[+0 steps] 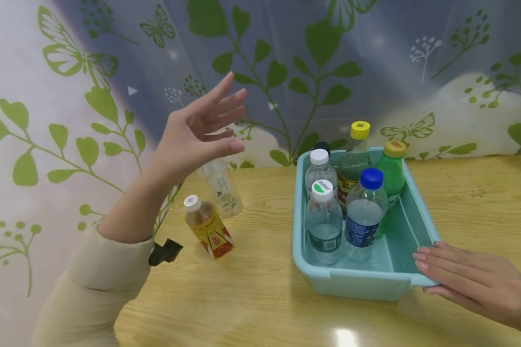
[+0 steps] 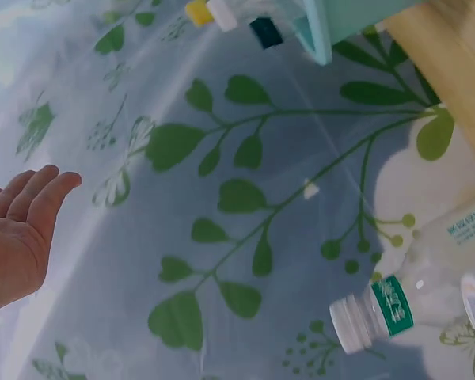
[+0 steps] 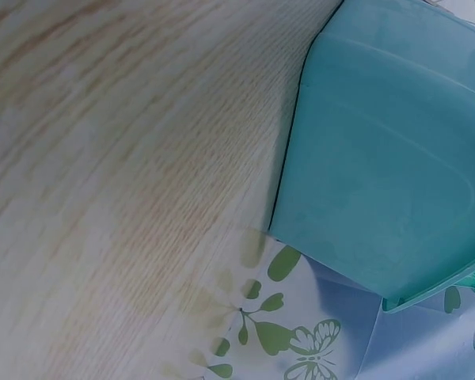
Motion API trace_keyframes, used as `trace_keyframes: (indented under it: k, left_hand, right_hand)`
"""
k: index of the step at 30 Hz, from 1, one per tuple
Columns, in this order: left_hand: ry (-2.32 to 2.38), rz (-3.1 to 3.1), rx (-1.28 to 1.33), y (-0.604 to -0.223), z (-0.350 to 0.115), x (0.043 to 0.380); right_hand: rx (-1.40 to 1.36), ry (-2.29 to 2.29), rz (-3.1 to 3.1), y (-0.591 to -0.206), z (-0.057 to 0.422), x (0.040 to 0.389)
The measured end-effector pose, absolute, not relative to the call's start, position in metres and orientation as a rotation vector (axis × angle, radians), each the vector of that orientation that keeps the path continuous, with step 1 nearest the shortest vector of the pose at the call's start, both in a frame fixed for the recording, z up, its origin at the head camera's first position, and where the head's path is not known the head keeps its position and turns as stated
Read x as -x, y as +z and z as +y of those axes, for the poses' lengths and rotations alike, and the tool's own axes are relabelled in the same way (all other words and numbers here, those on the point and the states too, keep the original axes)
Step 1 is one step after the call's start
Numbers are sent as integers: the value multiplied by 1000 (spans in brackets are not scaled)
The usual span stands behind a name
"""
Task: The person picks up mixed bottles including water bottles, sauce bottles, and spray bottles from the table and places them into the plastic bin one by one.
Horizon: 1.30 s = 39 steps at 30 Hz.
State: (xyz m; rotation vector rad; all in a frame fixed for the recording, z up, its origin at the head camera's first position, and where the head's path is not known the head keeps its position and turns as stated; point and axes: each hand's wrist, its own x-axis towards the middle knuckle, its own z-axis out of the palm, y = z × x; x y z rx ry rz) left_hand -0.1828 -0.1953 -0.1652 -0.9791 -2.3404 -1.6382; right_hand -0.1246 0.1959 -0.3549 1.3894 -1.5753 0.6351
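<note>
My left hand [image 1: 204, 127] is raised in the air above two bottles, fingers extended and thumb apart, holding nothing. Below it stands a bottle of amber drink [image 1: 209, 229] with a yellow and red label and white cap. Just behind that is a clear bottle [image 1: 226, 193], partly hidden by the hand in the head view; its white cap [image 2: 350, 323] shows in the left wrist view. My right hand [image 1: 482, 282] rests with straight fingers on the near right corner of a light blue plastic bin [image 1: 360, 282]. Several bottles stand in the bin, including one with a blue cap [image 1: 371, 178].
Also in the bin are a yellow-capped bottle [image 1: 359, 130], a green bottle [image 1: 391, 173] and white-capped clear bottles [image 1: 323, 221]. The bin stands on a wooden table [image 1: 260, 299]. Behind hangs a leaf-patterned curtain [image 1: 252, 58]. A black strap piece [image 1: 165, 251] sticks out from the left sleeve.
</note>
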Motion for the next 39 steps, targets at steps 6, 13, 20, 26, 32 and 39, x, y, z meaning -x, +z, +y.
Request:
trace_keyframes:
  k: [6,13,20,26,32,39]
  left_hand:
    - [-1747,-2222,970,-171,-216,171]
    - [-1835,-2159,965,-182,-232,156]
    - [-1848,-2149,1012,-197,-243,143]
    - [-1855,-2153,1001,-209,-251,139]
    - [-1807,-2173,936,-222,-260,140]
    - [-1606,-2389,640,-241,-274,143]
  right_hand:
    - [-1398,640,-1564,-356,198,126]
    - [-1401,645,-1542,-359,198,128]
    - [-1402,655,-1524,-365,201,129]
    - [-1389,632,-1607,-359,200,124]
    - [-1377,624,-1668,-357,201,119]
    - [-1372,617,-1653,-358,201,121]
